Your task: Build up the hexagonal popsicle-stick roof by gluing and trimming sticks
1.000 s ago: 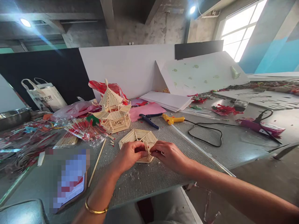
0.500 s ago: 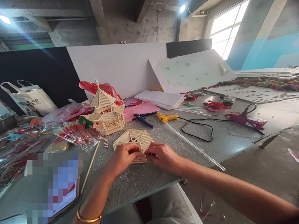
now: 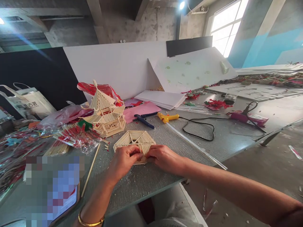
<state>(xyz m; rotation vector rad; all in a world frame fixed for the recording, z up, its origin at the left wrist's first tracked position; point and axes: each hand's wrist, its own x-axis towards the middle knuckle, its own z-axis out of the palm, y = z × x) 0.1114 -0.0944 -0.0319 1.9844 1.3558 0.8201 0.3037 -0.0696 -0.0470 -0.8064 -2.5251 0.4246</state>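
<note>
On the table before me lies a flat hexagonal frame of thin wooden sticks point(image 3: 148, 138), with an opening near its middle. My left hand point(image 3: 126, 157) pinches at its near side, thumb and forefinger closed by one of the spoke sticks. Close against it, my right hand point(image 3: 163, 157) has its fingers bent and closed on the same side of the frame. The fingertips hide what lies exactly between them. Behind the frame, to the left, stands a tiered stick pavilion point(image 3: 109, 116) with a pointed roof.
Behind the frame lie dark-blue-handled pliers point(image 3: 144, 121) and a yellow glue gun point(image 3: 168, 118), a clear glue stick point(image 3: 196, 145) trailing from it. A long stick point(image 3: 91, 170), bagged red-tipped sticks point(image 3: 78, 135) and a phone point(image 3: 71, 201) lie left. The table's edge point(image 3: 165, 186) is near.
The view has shifted slightly, moving the background a little left and up. Both hands stay at the near side of the hexagonal frame, with only tiny finger movement.
</note>
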